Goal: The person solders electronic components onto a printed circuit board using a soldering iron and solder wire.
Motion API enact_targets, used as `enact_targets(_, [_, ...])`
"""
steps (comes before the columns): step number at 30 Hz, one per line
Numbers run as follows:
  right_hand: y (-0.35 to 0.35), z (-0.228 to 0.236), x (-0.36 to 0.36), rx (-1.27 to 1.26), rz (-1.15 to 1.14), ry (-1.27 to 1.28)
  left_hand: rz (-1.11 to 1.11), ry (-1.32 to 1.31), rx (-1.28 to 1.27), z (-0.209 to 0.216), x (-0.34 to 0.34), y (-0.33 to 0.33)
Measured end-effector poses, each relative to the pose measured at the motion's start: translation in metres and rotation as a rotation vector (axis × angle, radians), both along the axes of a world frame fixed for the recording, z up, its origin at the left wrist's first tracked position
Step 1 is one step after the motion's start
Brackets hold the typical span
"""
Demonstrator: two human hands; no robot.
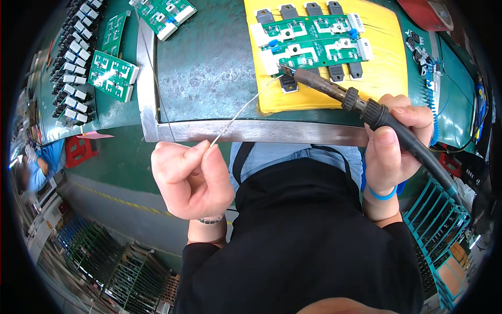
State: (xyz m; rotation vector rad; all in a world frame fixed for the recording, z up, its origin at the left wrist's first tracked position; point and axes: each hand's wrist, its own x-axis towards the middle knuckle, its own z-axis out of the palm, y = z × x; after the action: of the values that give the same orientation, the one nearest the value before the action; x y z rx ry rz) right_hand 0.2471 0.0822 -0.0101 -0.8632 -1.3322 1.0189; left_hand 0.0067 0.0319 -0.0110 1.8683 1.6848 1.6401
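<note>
My left hand pinches a thin strand of solder wire between thumb and forefinger. The strand runs up and right to the near-left corner of a green circuit board. In my right hand is a soldering iron, gripped like a pen, its tip at that same corner beside a white connector. The board carries white connectors at both ends and small blue parts. Black flat components stick out along its near and far edges. Under it lies a yellow pad.
More green boards lie at the left, beside a long row of black-and-white parts. Another board sits at the far edge. Loose components and a blue coiled cord are at the right. A metal strip edges the bench.
</note>
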Motion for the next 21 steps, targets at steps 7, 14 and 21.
enact_targets(7, [0.001, 0.0, -0.003, -0.004, -0.023, -0.018, -0.052, 0.173, 0.0, 0.007, 0.001, -0.001])
enact_targets(14, [0.001, 0.001, -0.004, 0.001, -0.011, -0.042, -0.035, 0.276, -0.027, 0.008, 0.004, -0.003])
enact_targets(21, [0.002, 0.0, -0.003, -0.02, -0.027, -0.029, -0.033, 0.331, -0.044, 0.013, 0.007, -0.004])
